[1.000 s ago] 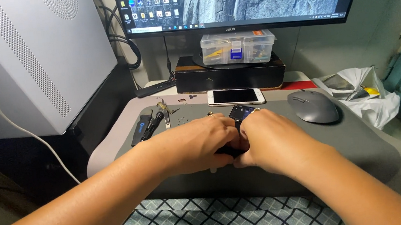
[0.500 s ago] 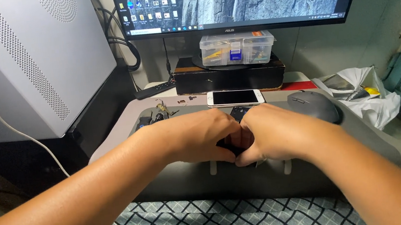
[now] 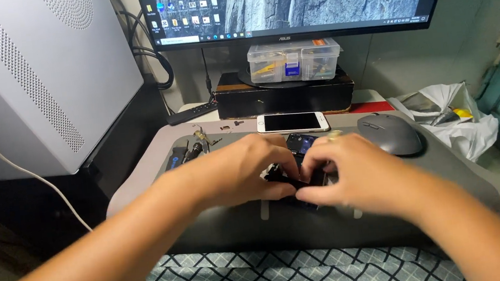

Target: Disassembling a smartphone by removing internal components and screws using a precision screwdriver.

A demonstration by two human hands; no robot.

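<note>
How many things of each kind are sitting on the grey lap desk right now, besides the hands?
Small dark device under the left hand and right hand: 1
White phone: 1
Grey mouse: 1
Cluster of small tools and screws, too small to count singly: 1
Total on the lap desk: 4

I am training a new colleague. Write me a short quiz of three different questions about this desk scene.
1. True or false: both hands, left hand and right hand, meet on the small dark device.
2. What lies right of the white phone? A) grey mouse B) a red mug
3. Fill in: the clear parts box sits on a ___ box.

Key: 1 true; 2 A; 3 black.
</note>
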